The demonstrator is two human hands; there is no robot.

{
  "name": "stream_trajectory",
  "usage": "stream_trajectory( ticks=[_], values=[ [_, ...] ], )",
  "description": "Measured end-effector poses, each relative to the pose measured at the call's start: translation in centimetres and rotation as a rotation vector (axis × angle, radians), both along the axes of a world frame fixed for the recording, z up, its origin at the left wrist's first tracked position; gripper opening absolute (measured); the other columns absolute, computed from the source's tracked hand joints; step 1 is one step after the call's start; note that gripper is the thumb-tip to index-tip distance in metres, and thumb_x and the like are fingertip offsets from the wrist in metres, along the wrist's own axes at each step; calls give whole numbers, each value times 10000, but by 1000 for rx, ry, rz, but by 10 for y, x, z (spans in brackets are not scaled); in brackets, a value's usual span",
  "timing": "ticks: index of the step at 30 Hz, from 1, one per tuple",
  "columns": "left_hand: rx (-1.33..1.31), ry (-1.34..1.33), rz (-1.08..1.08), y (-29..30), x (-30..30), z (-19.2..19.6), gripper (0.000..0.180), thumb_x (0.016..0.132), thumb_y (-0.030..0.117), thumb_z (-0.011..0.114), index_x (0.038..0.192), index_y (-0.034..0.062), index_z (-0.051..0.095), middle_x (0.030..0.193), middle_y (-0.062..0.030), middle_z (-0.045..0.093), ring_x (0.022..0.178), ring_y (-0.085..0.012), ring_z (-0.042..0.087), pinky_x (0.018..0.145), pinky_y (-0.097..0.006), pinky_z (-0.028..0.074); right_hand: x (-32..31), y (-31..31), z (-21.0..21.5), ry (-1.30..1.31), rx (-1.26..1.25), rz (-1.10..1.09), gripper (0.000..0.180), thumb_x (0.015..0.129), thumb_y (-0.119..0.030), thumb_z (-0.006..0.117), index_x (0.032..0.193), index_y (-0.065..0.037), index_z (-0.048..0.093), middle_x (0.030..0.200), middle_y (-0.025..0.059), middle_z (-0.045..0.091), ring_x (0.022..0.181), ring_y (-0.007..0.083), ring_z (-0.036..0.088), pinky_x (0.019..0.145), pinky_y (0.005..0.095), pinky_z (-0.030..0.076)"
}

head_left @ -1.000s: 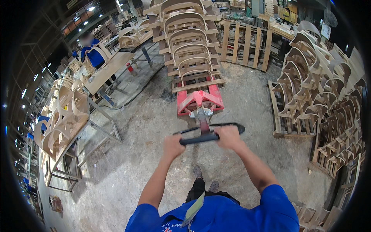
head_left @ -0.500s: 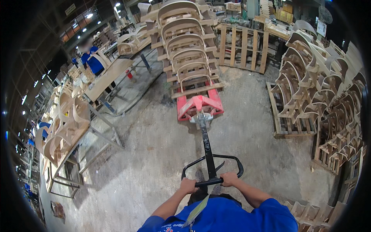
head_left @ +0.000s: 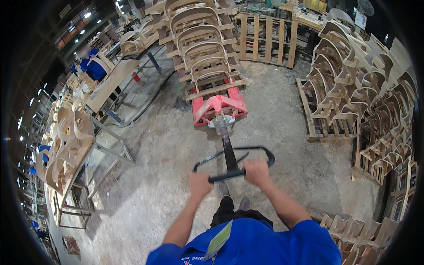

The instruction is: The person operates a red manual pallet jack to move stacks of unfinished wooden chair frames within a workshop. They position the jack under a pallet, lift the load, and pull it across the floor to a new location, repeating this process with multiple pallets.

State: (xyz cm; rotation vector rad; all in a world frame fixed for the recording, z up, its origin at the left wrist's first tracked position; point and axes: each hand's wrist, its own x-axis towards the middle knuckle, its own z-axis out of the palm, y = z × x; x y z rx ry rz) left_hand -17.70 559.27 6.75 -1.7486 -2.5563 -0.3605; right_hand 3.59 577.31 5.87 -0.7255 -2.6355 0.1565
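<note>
Both my hands are closed around the black loop handle (head_left: 229,175) of a red pallet jack (head_left: 216,105). My left hand (head_left: 200,183) grips the near bar at its left end, and my right hand (head_left: 256,171) grips it just right of the shaft. Ahead, a wooden pallet (head_left: 216,90) rests over the jack's forks, loaded with a tall stack of curved bent-wood pieces (head_left: 204,51). Below the handle my two shoes show on the concrete floor, the left one farther forward.
On the left stand a metal-framed table (head_left: 73,176) with curved wood parts and a long workbench (head_left: 112,84), where a person in blue (head_left: 93,66) works. A slatted pallet (head_left: 268,42) stands upright at the back. Loaded pallets (head_left: 329,137) line the right side.
The handle and both hands have risen farther from my body, the handle now tilted. The jack and its load sit slightly higher and more left in view. My feet show more.
</note>
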Motion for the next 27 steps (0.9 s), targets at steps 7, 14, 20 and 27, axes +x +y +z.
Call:
stream_trajectory(
  ticks=[7,14,20,27],
  values=[
    [-564,-234,-234,-41,49,-39,394,776,515,742,965,172,784,869,-125,766,817,-342,740,814,-489,497,46,-41,-84,-716,-547,92,304,785,-338,757,1036,-166,752,1033,140,760,1042,343,723,855,520,553],
    [-4,-67,35,59,-49,60,280,759,394,741,849,129,757,788,-164,734,772,-390,718,731,-517,532,-40,78,91,-289,-169,90,247,768,-319,749,946,-148,739,882,130,752,846,352,745,696,502,575],
    [111,-39,76,46,-42,54,201,734,311,744,751,113,714,745,-176,713,721,-395,699,746,-568,508,-48,52,79,-176,-83,-35,146,716,-219,732,822,-126,691,789,150,730,752,331,737,614,479,542],
    [-601,-184,-193,-54,68,-45,488,813,575,716,941,104,739,870,-143,762,884,-364,742,851,-567,494,65,-61,-80,-586,-390,112,256,776,-301,755,987,-157,739,946,109,759,953,321,738,753,492,537]
  ],
)
